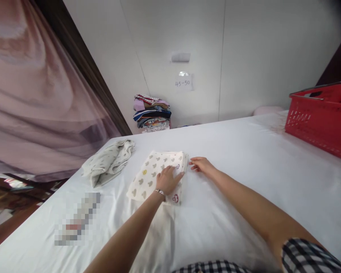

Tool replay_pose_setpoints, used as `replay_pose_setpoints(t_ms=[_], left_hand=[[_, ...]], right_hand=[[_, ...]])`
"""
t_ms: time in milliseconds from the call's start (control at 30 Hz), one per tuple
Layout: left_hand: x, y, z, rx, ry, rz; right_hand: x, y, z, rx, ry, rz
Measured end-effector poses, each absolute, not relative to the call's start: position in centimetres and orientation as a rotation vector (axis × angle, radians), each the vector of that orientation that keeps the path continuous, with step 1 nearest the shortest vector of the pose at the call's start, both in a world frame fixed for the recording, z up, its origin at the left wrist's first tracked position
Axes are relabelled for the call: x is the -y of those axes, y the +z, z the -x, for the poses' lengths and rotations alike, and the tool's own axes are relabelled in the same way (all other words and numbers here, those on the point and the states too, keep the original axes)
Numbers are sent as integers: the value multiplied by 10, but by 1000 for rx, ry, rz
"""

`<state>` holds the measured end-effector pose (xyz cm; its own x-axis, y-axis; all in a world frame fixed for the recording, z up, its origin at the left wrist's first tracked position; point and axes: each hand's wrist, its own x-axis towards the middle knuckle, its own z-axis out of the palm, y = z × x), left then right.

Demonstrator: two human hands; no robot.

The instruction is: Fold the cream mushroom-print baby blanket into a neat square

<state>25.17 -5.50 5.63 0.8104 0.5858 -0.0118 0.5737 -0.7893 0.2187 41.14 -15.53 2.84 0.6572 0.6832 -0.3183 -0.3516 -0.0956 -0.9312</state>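
In front of me a folded white cloth (147, 178), printed with grey mushroom shapes, lies flat on the white-covered table (233, 159). My left hand (168, 180) rests on its right part, fingers spread; a thin bracelet circles that wrist. Just past the cloth's right edge, my right hand (200, 165) hovers at or slightly above the table with its fingers slightly bent and nothing visible in them. To the left sits another folded pale cloth (109, 163) with small dark marks, loosely bundled.
A pixelated long object (78, 220) lies at the table's left front. Folded clothes (152, 113) are stacked by the wall, under a paper sign (183, 82) reading 45-50. A red basket (321, 121) stands at the right. Pink drapery (39, 83) hangs at the left.
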Motion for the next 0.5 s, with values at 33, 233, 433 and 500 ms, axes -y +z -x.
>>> replay_pose_setpoints(t_ms=[33, 233, 433, 500], left_hand=[[58, 60, -259, -900, 105, -2800], [52, 63, -298, -995, 29, -2917], [17, 56, -288, -1117, 156, -2598], [14, 53, -284, -1123, 230, -2526]], right_hand=[[147, 28, -416, 273, 881, 1419], [108, 14, -417, 152, 836, 1389], [111, 6, -414, 234, 811, 1367], [113, 5, -415, 277, 814, 1396]])
